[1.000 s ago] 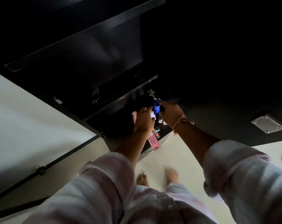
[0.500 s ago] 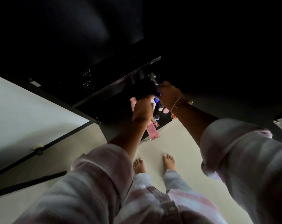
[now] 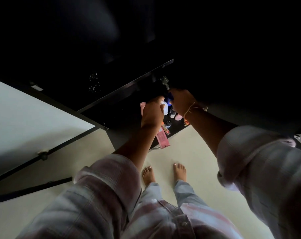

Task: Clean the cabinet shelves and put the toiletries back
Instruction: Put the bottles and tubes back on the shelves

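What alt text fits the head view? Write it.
Both hands, left hand and right hand, reach among small toiletry bottles on a dark cabinet shelf; what each grips is unclear. Bare feet stand on pale floor below.

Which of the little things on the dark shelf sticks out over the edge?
The flat pink packet, below the left hand. It overhangs the shelf's front edge; the small bottles stand farther back.

You are standing in a home, most likely a bathroom or dressing corner: bare feet (image 3: 179,171) on a pale floor (image 3: 194,152), soft checked pyjama-like sleeves (image 3: 101,183), and a dark cabinet shelf (image 3: 129,116) crowded with small toiletry bottles (image 3: 172,112) and a pink tube (image 3: 162,140).
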Demonstrator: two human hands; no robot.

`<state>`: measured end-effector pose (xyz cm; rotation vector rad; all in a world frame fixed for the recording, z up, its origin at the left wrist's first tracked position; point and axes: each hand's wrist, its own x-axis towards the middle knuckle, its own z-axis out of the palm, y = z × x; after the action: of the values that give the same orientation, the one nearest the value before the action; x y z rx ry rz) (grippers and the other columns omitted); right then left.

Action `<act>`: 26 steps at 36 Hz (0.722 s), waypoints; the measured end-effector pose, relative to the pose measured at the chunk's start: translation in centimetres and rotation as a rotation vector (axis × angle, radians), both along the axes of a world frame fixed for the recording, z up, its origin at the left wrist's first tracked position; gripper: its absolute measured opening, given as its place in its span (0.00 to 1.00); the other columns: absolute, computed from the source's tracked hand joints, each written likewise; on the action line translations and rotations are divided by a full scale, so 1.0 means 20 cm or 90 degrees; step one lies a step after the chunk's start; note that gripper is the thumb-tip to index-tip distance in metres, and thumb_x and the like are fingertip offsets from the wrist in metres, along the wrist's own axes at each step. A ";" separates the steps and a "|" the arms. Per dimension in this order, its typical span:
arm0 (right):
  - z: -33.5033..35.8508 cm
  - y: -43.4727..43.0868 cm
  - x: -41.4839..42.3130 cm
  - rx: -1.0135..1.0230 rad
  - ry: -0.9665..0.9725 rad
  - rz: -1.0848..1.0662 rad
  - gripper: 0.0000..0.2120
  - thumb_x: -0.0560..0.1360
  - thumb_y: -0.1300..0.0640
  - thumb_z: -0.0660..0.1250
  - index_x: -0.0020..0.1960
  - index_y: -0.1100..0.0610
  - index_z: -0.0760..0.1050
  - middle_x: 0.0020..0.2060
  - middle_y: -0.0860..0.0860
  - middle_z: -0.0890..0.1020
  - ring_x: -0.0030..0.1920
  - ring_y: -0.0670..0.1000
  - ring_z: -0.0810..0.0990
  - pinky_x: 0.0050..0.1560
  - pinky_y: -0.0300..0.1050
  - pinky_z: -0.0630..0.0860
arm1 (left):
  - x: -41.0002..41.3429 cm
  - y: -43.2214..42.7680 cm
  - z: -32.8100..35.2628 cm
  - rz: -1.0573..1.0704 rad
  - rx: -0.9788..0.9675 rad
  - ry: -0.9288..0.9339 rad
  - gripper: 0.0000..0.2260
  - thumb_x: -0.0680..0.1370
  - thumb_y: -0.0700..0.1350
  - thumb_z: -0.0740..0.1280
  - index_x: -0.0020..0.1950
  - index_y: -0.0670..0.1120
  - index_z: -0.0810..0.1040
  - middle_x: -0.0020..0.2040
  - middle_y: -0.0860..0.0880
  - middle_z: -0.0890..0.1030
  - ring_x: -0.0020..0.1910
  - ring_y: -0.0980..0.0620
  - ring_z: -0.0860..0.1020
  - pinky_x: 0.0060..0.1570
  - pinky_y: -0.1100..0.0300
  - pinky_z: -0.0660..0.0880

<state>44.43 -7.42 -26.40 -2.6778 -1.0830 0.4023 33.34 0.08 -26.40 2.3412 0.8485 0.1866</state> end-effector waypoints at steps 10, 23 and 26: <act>0.25 -0.10 -0.11 0.171 0.038 -0.133 0.08 0.80 0.61 0.63 0.56 0.57 0.78 0.42 0.53 0.83 0.41 0.53 0.83 0.38 0.38 0.72 | -0.10 -0.03 0.24 0.041 -0.002 -0.126 0.14 0.79 0.39 0.66 0.65 0.42 0.77 0.60 0.44 0.81 0.59 0.48 0.79 0.57 0.59 0.76; 0.63 -0.18 -0.27 0.498 0.042 -0.141 0.13 0.73 0.51 0.72 0.56 0.53 0.77 0.47 0.48 0.84 0.46 0.44 0.82 0.48 0.38 0.80 | -0.38 0.02 0.69 0.107 0.063 -0.373 0.13 0.82 0.48 0.62 0.65 0.46 0.75 0.58 0.48 0.78 0.56 0.51 0.78 0.54 0.51 0.78; 0.75 -0.11 -0.27 0.554 0.056 -0.137 0.12 0.72 0.51 0.72 0.54 0.52 0.78 0.46 0.48 0.84 0.46 0.43 0.83 0.49 0.37 0.79 | -0.43 0.10 0.79 0.143 0.105 -0.428 0.12 0.81 0.46 0.63 0.64 0.46 0.75 0.55 0.49 0.79 0.53 0.51 0.79 0.52 0.51 0.78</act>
<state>39.06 -9.70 -11.39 -1.9385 -0.6979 -0.0109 24.67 2.13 -10.65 2.0943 0.7586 1.1006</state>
